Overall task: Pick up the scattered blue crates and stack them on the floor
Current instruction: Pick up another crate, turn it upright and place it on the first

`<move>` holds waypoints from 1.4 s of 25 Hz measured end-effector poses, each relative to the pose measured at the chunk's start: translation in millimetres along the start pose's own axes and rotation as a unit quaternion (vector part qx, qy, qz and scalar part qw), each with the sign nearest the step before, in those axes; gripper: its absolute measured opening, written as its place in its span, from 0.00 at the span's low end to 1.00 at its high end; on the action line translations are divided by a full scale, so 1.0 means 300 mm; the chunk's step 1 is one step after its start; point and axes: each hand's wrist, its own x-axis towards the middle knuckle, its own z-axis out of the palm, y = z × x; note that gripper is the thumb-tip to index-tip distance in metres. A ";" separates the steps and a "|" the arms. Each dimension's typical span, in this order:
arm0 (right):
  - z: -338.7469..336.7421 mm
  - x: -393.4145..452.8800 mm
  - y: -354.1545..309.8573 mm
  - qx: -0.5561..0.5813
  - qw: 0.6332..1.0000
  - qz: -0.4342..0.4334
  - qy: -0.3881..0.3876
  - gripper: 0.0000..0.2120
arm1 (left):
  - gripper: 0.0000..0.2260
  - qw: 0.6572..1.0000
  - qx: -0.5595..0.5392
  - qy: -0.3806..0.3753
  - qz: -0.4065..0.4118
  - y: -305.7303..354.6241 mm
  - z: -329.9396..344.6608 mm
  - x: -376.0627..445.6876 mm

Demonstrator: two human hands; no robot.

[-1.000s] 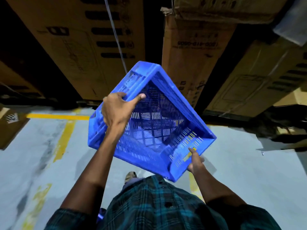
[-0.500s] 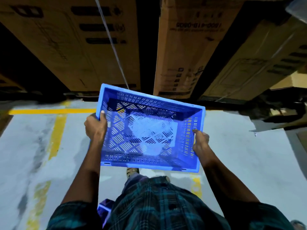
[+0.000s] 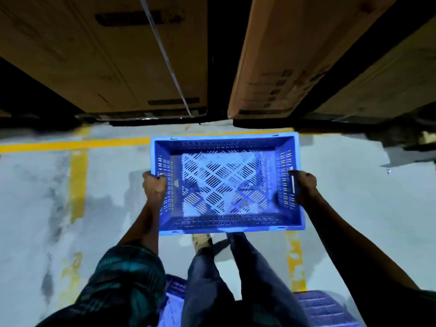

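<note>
A pale grey concrete floor (image 3: 354, 208) is seen from above, marked with yellow painted lines (image 3: 77, 180), one running across the far side and two running towards the person. Along the far edge of the floor, three large brown cardboard boxes (image 3: 278, 55) are counted, stood side by side with dark gaps between them, and a thin strap (image 3: 165, 57) is stretched across the leftmost one. Three blue crates can be made out in all. One blue crate (image 3: 226, 218) is held level and open side up in front of the person, above the floor and near the far yellow line; its slotted base and walls are empty. The left hand (image 3: 154, 188) is curled over the rim of the crate's left short wall, and the right hand (image 3: 304, 185) is wrapped round the right short wall, fingers bent on the outside. Parts of two further blue crates are seen at the near edge of the floor, one (image 3: 175, 289) beside the person's left leg and one (image 3: 323, 308) at the right. A jeans-clad leg (image 3: 207, 279) and a shoe (image 3: 201, 239) are visible below the held crate.
</note>
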 end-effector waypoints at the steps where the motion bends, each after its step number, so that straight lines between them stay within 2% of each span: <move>1: 0.047 0.073 0.002 -0.004 1.000 0.008 0.015 0.13 | 0.12 1.000 -0.013 0.005 -0.013 0.000 0.054 0.046; 3: 0.128 0.218 0.014 -0.020 0.999 0.019 0.021 0.14 | 0.10 0.999 -0.030 0.007 -0.028 -0.010 0.165 0.152; 8: 0.312 0.560 0.072 -0.040 0.998 0.033 0.019 0.09 | 0.12 0.997 -0.035 -0.001 -0.065 -0.099 0.433 0.458; 14: 0.455 0.847 0.119 -0.059 0.998 0.032 0.019 0.09 | 0.11 0.998 -0.032 0.025 -0.043 -0.125 0.637 0.719; 17: 0.501 0.944 0.146 -0.079 0.997 0.013 -0.007 0.08 | 0.16 0.998 -0.025 0.046 -0.039 -0.180 0.705 0.813; 19: 0.517 0.983 0.150 -0.076 0.997 0.008 -0.011 0.06 | 0.17 0.998 -0.028 0.041 -0.026 -0.180 0.728 0.837; 20: 0.516 1.005 0.157 -0.081 0.997 0.008 -0.009 0.08 | 0.16 0.999 -0.023 0.038 -0.016 -0.179 0.733 0.844; 22: 0.509 1.022 0.178 -0.120 0.993 -0.013 -0.007 0.21 | 0.16 0.999 0.022 0.031 0.003 -0.195 0.731 0.845; 23: 0.506 1.007 0.195 -0.150 0.988 -0.040 -0.014 0.24 | 0.16 0.999 0.048 0.025 0.008 -0.211 0.725 0.837; 25: 0.487 0.936 0.232 -0.224 0.969 -0.094 -0.042 0.19 | 0.15 0.997 0.077 0.012 0.012 -0.248 0.713 0.802; 26: 0.478 0.904 0.250 -0.251 0.961 -0.103 -0.059 0.20 | 0.15 0.997 0.082 0.009 0.012 -0.259 0.707 0.779; 29: 0.475 0.881 0.257 -0.258 0.956 -0.084 -0.112 0.37 | 0.16 0.995 0.095 0.000 0.021 -0.270 0.691 0.730; 32: 0.490 0.871 0.230 -0.270 0.948 -0.064 -0.153 0.43 | 0.18 0.992 0.123 -0.010 0.020 -0.282 0.657 0.717; 35: 0.500 0.863 0.222 -0.303 0.935 -0.079 -0.167 0.46 | 0.17 0.989 0.147 -0.010 -0.033 -0.310 0.631 0.711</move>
